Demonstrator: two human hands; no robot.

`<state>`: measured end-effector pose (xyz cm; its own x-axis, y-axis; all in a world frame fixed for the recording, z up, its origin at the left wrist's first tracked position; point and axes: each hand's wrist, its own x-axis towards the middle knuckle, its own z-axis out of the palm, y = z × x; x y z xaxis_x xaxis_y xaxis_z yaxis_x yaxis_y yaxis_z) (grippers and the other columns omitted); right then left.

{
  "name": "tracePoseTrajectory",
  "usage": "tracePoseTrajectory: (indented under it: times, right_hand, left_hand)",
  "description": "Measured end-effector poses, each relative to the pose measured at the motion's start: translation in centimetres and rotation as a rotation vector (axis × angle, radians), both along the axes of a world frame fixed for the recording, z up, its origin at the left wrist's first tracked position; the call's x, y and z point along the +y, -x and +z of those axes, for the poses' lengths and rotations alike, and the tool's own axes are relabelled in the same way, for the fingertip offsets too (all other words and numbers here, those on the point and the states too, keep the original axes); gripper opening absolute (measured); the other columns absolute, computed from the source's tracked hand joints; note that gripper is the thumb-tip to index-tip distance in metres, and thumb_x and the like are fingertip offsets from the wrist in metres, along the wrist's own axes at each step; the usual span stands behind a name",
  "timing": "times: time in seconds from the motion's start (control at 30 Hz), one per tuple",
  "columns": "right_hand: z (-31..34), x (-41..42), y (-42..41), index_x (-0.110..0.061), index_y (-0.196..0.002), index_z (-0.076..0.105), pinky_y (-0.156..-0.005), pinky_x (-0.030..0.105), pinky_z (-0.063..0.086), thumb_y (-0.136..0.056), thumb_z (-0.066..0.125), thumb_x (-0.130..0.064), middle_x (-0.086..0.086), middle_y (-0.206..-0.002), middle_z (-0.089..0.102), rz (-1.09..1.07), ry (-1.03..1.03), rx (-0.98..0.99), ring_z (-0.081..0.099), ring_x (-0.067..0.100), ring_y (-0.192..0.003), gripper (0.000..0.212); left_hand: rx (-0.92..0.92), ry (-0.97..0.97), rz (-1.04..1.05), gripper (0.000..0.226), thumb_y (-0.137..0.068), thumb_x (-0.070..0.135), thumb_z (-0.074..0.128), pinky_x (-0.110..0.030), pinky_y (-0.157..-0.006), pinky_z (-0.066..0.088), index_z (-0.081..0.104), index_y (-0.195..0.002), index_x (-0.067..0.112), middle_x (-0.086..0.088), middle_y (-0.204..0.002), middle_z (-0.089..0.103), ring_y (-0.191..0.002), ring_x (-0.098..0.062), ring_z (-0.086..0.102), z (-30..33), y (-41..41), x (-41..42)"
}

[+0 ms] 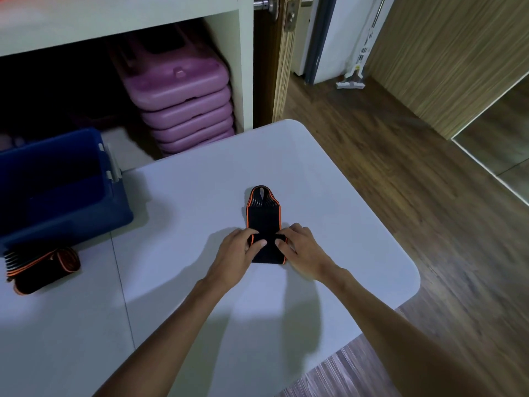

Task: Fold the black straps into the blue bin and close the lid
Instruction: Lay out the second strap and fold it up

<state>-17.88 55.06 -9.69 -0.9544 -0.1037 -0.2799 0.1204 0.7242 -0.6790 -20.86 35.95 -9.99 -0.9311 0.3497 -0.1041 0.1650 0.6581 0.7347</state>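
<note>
A black strap with orange edges [263, 216] lies on the white table [343, 224], partly rolled or folded at its near end, its loop end pointing away from me. My left hand [236, 250] grips the near fold from the left and my right hand [300, 245] grips it from the right, fingers pressed on the fabric. A second black and orange strap [43, 267] lies bunched at the table's left edge. Behind it stands the open blue bin [71, 216] with a dark inside; I cannot see its lid clearly.
Stacked purple plastic cases [183, 101] fill the white shelf unit behind the table. To the right are wooden floor [400, 167], a door edge [282, 67] and a mop [355, 78] leaning by the wall. The table's rounded corner [412, 279] is near my right arm.
</note>
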Motion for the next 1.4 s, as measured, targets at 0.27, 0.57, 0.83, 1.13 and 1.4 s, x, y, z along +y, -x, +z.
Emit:
tracePoseTrajectory:
  times: [0.27, 0.57, 0.83, 1.13, 1.4]
  right_hand:
    - [-0.5, -0.7, -1.9, -0.019, -0.12, 0.056, -0.081, 0.035, 0.049, -0.091, 0.055, -0.048, -0.002, -0.126, 0.051, 0.065, -0.243, 0.384, 0.049, 0.022, -0.105, 0.041]
    - [-0.3, 0.4, -1.9, -0.023, -0.121, 0.056, -0.085, 0.024, 0.04, -0.097, 0.047, -0.043, -0.005, -0.112, 0.06, 0.109, -0.067, 0.218, 0.047, 0.013, -0.102, 0.032]
    - [-0.1, -0.4, 0.5, -0.011, -0.08, 0.057, -0.053, 0.019, 0.035, -0.098, 0.049, -0.04, -0.006, -0.06, 0.052, -0.216, 0.112, -0.017, 0.047, 0.009, -0.054, 0.035]
    - [-0.6, -1.2, 2.2, -0.027, -0.13, 0.053, -0.093, 0.04, 0.046, -0.09, 0.048, -0.046, 0.0, -0.113, 0.057, -0.22, 0.056, -0.055, 0.051, 0.023, -0.112, 0.045]
    - [1.3, -2.4, 1.4, -0.026, -0.138, 0.038, -0.062, 0.002, 0.043, -0.09, 0.066, -0.022, -0.009, -0.106, 0.052, -0.131, 0.316, -0.035, 0.053, -0.005, -0.094, 0.056]
  left_hand:
    - [0.177, 0.026, 0.012, 0.012, -0.093, 0.016, 0.053, -0.034, -0.077, 0.05, 0.055, -0.103, 0.021, 0.006, -0.108, 0.047, -0.09, -0.017, 0.052, -0.1, -0.4, 0.7]
    - [0.094, 0.034, -0.28, 0.049, -0.086, 0.037, 0.064, -0.035, -0.094, 0.045, 0.048, -0.131, 0.029, 0.011, -0.122, 0.056, -0.108, -0.012, 0.049, -1.0, 0.7, -2.8]
    - [-0.14, -0.045, 0.071, 0.036, -0.085, 0.052, 0.059, -0.036, -0.071, 0.054, 0.054, -0.103, 0.022, 0.002, -0.083, 0.068, -0.078, -0.015, 0.065, -0.2, 1.3, -0.5]
    - [-0.256, -0.072, 0.296, 0.063, -0.083, 0.04, 0.066, -0.042, -0.095, 0.045, 0.04, -0.132, 0.012, -0.007, -0.111, 0.053, -0.111, -0.028, 0.05, -0.7, 2.5, 0.7]
    - [-0.286, -0.153, 0.103, 0.015, -0.084, 0.019, 0.065, -0.027, -0.056, 0.04, 0.064, -0.077, 0.006, -0.008, -0.065, 0.057, -0.062, -0.019, 0.054, 1.7, 2.4, -1.4]
